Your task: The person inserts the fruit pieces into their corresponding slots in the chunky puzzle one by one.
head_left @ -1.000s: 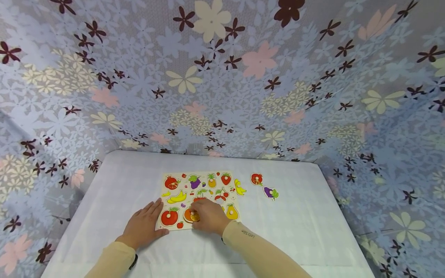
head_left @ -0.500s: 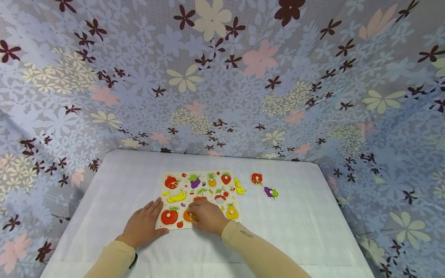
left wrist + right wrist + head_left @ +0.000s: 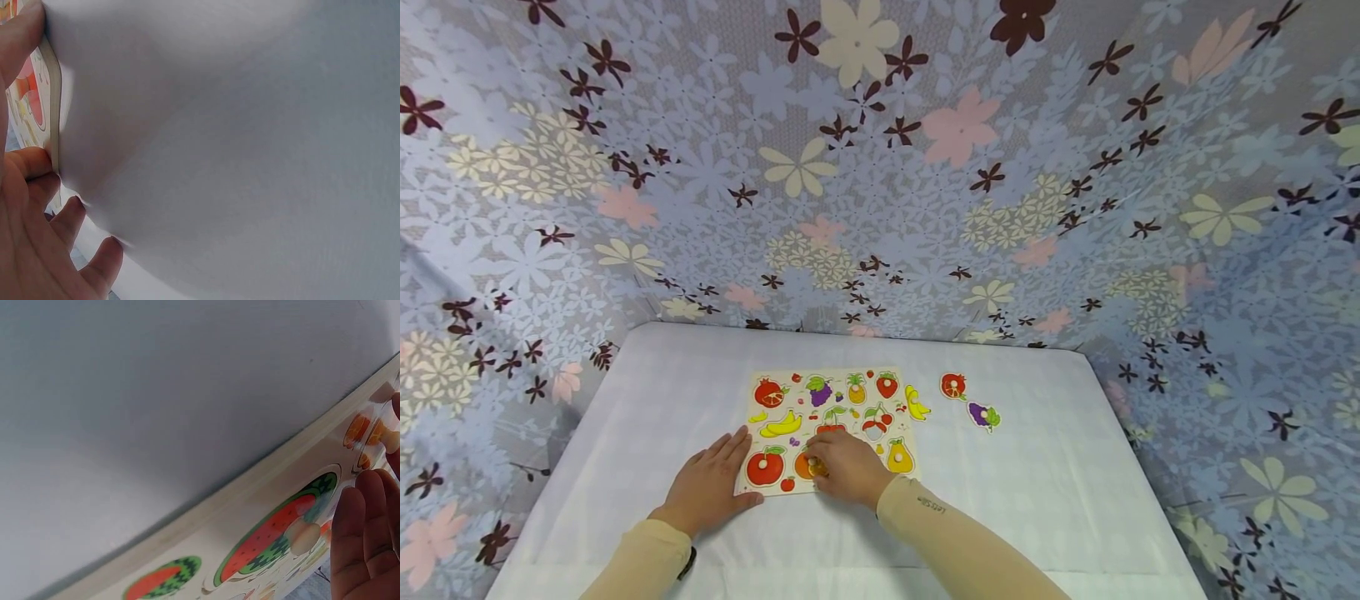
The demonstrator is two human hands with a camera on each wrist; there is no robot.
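A pale wooden fruit puzzle board (image 3: pixel 758 440) lies on the white-covered table. My right hand (image 3: pixel 852 468) is over its lower middle, pinching the small knob of an orange puzzle piece (image 3: pixel 803 465) between thumb and finger. In the right wrist view that orange piece (image 3: pixel 375 432) shows at the right edge, partly hidden by the fingers. My left hand (image 3: pixel 709 483) rests at the board's lower left corner with fingers extended. The left wrist view has its fingertips (image 3: pixel 103 259) spread on the cloth and against the board's edge. An apple piece (image 3: pixel 765 469) sits between the hands.
Right of the board lie a loose banana piece (image 3: pixel 916 403), a pomegranate piece (image 3: pixel 953 386) and a grape piece (image 3: pixel 983 415). A watermelon piece (image 3: pixel 259 544) with a knob sits in the board near the right hand. Flowered fabric (image 3: pixel 880 208) surrounds the table behind and at the sides.
The orange piece has shifted slightly and changed its tilt under the right hand's fingers. The left hand, the board and the loose pieces stay put.
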